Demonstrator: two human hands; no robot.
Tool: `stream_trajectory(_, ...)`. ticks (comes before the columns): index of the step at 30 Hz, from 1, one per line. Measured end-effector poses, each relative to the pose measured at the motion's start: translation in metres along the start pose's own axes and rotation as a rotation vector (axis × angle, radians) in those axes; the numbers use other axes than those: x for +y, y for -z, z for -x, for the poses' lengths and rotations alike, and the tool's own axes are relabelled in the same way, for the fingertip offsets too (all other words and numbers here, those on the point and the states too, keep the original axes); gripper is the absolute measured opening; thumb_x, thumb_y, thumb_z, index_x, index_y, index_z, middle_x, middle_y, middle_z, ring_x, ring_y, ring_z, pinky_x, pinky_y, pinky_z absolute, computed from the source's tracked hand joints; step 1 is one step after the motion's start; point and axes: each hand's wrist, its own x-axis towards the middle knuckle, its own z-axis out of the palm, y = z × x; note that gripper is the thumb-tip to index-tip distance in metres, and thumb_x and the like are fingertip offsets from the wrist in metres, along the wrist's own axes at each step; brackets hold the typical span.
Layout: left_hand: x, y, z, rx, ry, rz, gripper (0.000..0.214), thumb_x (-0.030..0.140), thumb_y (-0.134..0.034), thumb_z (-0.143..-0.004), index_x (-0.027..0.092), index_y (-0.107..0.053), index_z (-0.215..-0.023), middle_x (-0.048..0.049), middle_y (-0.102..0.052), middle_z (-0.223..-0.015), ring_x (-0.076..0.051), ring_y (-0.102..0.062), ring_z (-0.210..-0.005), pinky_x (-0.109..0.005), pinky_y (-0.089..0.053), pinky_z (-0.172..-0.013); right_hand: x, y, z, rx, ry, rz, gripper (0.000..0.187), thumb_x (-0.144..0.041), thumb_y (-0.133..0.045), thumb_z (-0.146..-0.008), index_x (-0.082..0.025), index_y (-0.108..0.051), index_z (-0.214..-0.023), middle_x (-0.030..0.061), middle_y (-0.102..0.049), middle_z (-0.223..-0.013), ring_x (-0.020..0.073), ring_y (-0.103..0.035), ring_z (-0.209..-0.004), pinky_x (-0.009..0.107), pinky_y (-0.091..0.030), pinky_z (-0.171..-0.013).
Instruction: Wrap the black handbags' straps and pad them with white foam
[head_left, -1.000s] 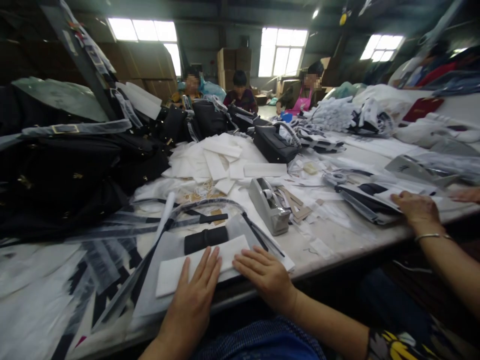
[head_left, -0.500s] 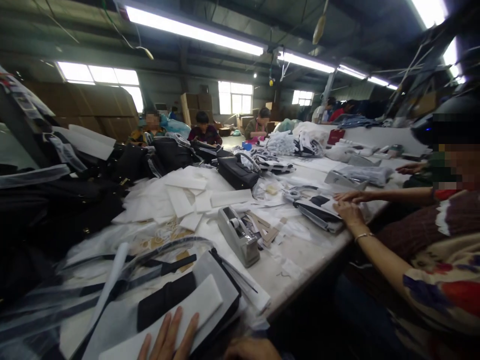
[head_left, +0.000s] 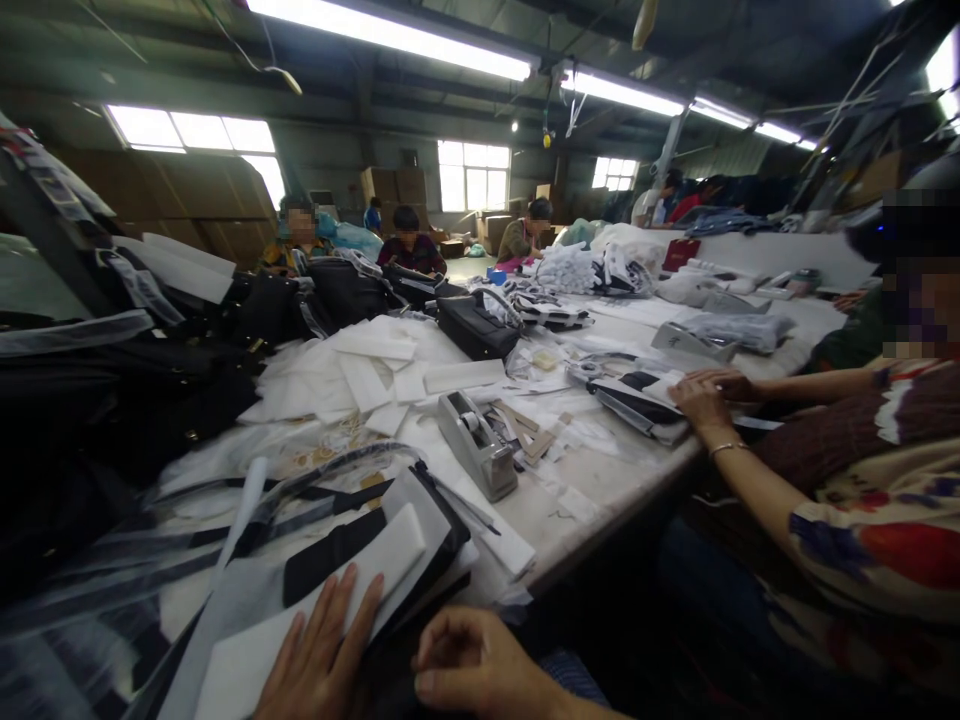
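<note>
My left hand [head_left: 322, 650] lies flat with fingers stretched out, pressing on a white foam sheet [head_left: 397, 550]. The sheet rests on a black bag [head_left: 442, 520] at the near table edge; pale wrapping and a dark panel show beside it. To the right of the bag, my right hand [head_left: 480, 660] is curled, thumb and forefinger close together by the bag's dark lower side. What is between those fingers, if anything, is lost in shadow. Bag straps [head_left: 300, 510] in clear plastic stretch off behind and to the left.
A grey tape dispenser [head_left: 480, 450] stands beyond the bag, beside cardboard pieces [head_left: 525, 435]. White foam sheets [head_left: 337, 375] are heaped behind. Black bags [head_left: 135, 400] are piled at left. At right, a co-worker's hands [head_left: 705, 400] rest on another bag [head_left: 637, 405].
My right hand has risen further into view beside the bag. My left hand stays flat on the foam sheet. The view has shifted slightly.
</note>
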Motion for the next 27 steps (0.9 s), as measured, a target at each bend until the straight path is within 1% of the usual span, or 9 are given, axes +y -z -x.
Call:
stream_trajectory(3, -0.005, 0.004, 0.003, 0.002, 0.036, 0.060, 0.080, 0.035, -0.050, -0.089, 0.022, -0.011, -0.159, -0.0165, -0.032, -0.159, -0.035, -0.039, -0.141, -0.051, -0.044, -0.106, -0.007, -0.017, 0.003, -0.009, 0.058, -0.045, 0.045, -0.040, -0.092, -0.056, -0.013, -0.063, -0.077, -0.0026, -0.059, -0.069, 0.0064, -0.050, -0.062, 0.020, -0.038, -0.062)
stream_trajectory(8, -0.014, 0.010, 0.000, 0.044, 0.101, 0.109, 0.076, 0.020, -0.043, -0.091, 0.023, -0.009, -0.159, -0.0136, -0.028, -0.161, -0.031, -0.037, -0.143, -0.046, -0.041, -0.111, -0.018, -0.027, 0.005, -0.028, 0.169, 0.166, 0.021, -0.025, -0.079, -0.072, -0.015, -0.069, -0.087, -0.0011, -0.065, -0.076, 0.0086, -0.058, -0.067, 0.018, -0.045, -0.063)
stream_trajectory(11, -0.018, 0.025, -0.011, 0.006, 0.168, 0.139, 0.073, 0.018, -0.039, -0.093, 0.027, -0.008, -0.159, -0.0091, -0.033, -0.160, -0.029, -0.045, -0.138, -0.043, -0.043, -0.109, -0.032, -0.003, 0.002, -0.036, 0.440, 0.675, 0.021, -0.017, -0.063, -0.086, -0.018, -0.072, -0.104, 0.0045, -0.073, -0.099, 0.0150, -0.068, -0.089, 0.024, -0.053, -0.081)
stream_trajectory(13, -0.020, 0.039, -0.021, -0.025, 0.257, 0.154, 0.073, 0.018, -0.038, -0.095, 0.030, -0.005, -0.159, -0.0073, -0.035, -0.159, -0.029, -0.052, -0.133, -0.043, -0.047, -0.106, -0.045, 0.028, -0.005, 0.021, 0.655, 1.049, 0.028, -0.012, -0.053, -0.092, -0.018, -0.070, -0.113, 0.0083, -0.072, -0.113, 0.0178, -0.068, -0.104, 0.029, -0.053, -0.094)
stream_trajectory(15, -0.021, 0.053, -0.031, -0.022, 0.365, 0.145, 0.073, 0.023, -0.041, -0.097, 0.033, -0.002, -0.158, -0.0074, -0.040, -0.156, -0.029, -0.060, -0.124, -0.042, -0.055, -0.097, -0.057, 0.064, -0.017, 0.147, 0.750, 1.376, 0.034, -0.008, -0.049, -0.093, -0.016, -0.067, -0.122, 0.0134, -0.068, -0.125, 0.0208, -0.064, -0.115, 0.035, -0.052, -0.101)
stream_trajectory(17, -0.022, 0.062, -0.039, -0.009, 0.474, 0.112, 0.074, 0.028, -0.045, -0.099, 0.036, -0.001, -0.158, -0.0078, -0.048, -0.150, -0.029, -0.067, -0.112, -0.038, -0.061, -0.078, -0.066, 0.093, -0.031, 0.201, 0.690, 1.652, 0.038, -0.007, -0.054, -0.092, -0.013, -0.063, -0.128, 0.0182, -0.062, -0.134, 0.0245, -0.058, -0.124, 0.041, -0.049, -0.105)
stream_trajectory(20, -0.022, 0.066, -0.046, 0.003, 0.567, 0.108, 0.075, 0.030, -0.048, -0.099, 0.038, -0.001, -0.157, -0.0071, -0.052, -0.147, -0.029, -0.069, -0.107, -0.034, -0.061, -0.063, -0.072, 0.112, -0.047, 0.102, 0.574, 1.894, 0.033, -0.010, -0.060, -0.092, -0.013, -0.065, -0.124, 0.0164, -0.064, -0.130, 0.0249, -0.057, -0.124, 0.040, -0.051, -0.101)
stream_trajectory(23, -0.020, 0.062, -0.047, 0.009, 0.570, 0.179, 0.077, 0.026, -0.050, -0.097, 0.038, -0.003, -0.157, -0.0054, -0.047, -0.151, -0.031, -0.064, -0.118, -0.039, -0.061, -0.078, -0.073, 0.108, -0.053, 0.088, 0.514, 1.970, 0.019, -0.013, -0.057, -0.095, -0.016, -0.071, -0.107, 0.0102, -0.071, -0.112, 0.0195, -0.062, -0.110, 0.030, -0.051, -0.091)
stream_trajectory(27, -0.021, 0.057, -0.043, -0.005, 0.560, 0.188, 0.077, 0.021, -0.050, -0.095, 0.037, -0.006, -0.157, -0.0048, -0.044, -0.153, -0.031, -0.061, -0.121, -0.042, -0.059, -0.088, -0.083, 0.098, -0.055, 0.171, 0.465, 1.985, 0.019, -0.014, -0.055, -0.096, -0.019, -0.073, -0.093, 0.0068, -0.073, -0.097, 0.0163, -0.065, -0.094, 0.025, -0.048, -0.082)
